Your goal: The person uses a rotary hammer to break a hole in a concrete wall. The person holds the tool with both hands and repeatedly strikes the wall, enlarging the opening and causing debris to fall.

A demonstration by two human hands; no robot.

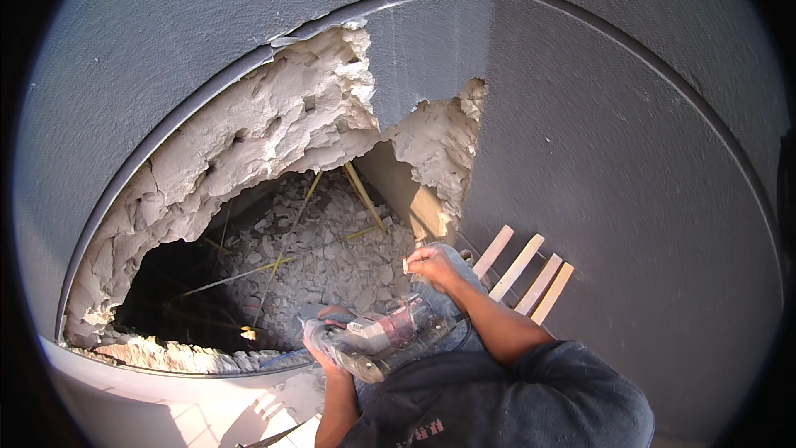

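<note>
My left hand (322, 342), pale with dust, is closed round one end of a power tool (396, 328). The tool has a dusty grey and red body and lies across in front of my lap; its exact kind is hard to tell. My right hand (433, 266) is pinched above my knee, with a small pale piece (405, 265) showing at the fingertips. Beyond both hands gapes a jagged hole in a grey wall, its broken edge (274, 124) exposing pale masonry.
Stone rubble (332, 257) fills the hole's floor, crossed by thin yellowish strips (365, 197). A dark cavity (166, 290) opens at left. Several wooden slats (516, 267) stand at right against the grey wall (613, 174). A pale ledge (141, 398) runs along the lower left.
</note>
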